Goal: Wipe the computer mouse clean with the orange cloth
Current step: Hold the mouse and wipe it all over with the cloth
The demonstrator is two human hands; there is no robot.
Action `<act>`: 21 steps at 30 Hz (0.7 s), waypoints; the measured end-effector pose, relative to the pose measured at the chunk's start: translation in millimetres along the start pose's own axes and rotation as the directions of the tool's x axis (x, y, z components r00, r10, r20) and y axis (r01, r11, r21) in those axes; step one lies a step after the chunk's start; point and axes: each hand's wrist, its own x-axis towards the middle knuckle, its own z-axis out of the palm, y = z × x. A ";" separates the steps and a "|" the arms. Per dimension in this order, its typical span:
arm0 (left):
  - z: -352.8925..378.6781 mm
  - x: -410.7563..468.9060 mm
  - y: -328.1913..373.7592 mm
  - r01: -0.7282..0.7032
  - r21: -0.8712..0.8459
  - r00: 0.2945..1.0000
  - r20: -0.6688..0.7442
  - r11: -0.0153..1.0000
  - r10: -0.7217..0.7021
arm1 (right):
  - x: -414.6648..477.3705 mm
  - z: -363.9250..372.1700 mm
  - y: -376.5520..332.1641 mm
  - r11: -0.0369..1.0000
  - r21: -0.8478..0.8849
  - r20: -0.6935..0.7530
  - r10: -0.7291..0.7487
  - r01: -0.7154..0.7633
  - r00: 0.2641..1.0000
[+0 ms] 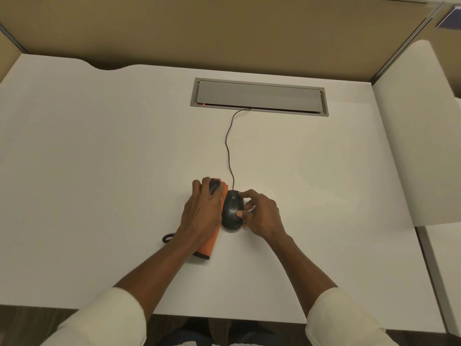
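Mouse (232, 211) sits mid-counter (99, 146), nearer the front edge. Right hand (262, 216) pinches its right side; left hand (202, 208) grips the orange cloth (207, 245) against its left. Risks: cable (227, 146) to the rear hatch (259, 96) tugs, and the one-sided pinch lets the mouse skid.

In front of me the black corded mouse (232, 208) sits flat on the counter (99, 146), its cable (228, 146) running far. The folded, dark-edged orange cloth (207, 247) lies touching its left side.
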 end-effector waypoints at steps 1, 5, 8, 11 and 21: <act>0.3 -10.0 2.0 0.032 -0.073 0.999 -0.026 0.997 -0.034 | 0.0 -0.1 -0.2 1.000 -0.006 -0.006 0.000 0.000 1.000; -0.8 -46.8 13.7 0.193 -0.183 0.979 -0.034 0.964 -0.202 | -0.2 0.9 -1.2 1.000 -0.013 -0.013 0.007 -0.008 1.000; 1.7 -66.6 24.1 0.178 -0.109 0.984 -0.002 0.978 -0.179 | 0.1 1.0 -0.3 1.000 -0.002 -0.010 0.010 -0.010 1.000; -0.2 -66.9 28.7 0.242 -0.071 0.970 0.014 0.968 -0.242 | 0.4 2.1 0.5 1.000 -0.002 -0.008 0.007 -0.007 1.000; -3.4 15.4 7.4 0.112 0.116 0.988 0.096 0.987 -0.123 | 1.6 2.6 2.2 1.000 -0.010 -0.010 0.005 -0.005 1.000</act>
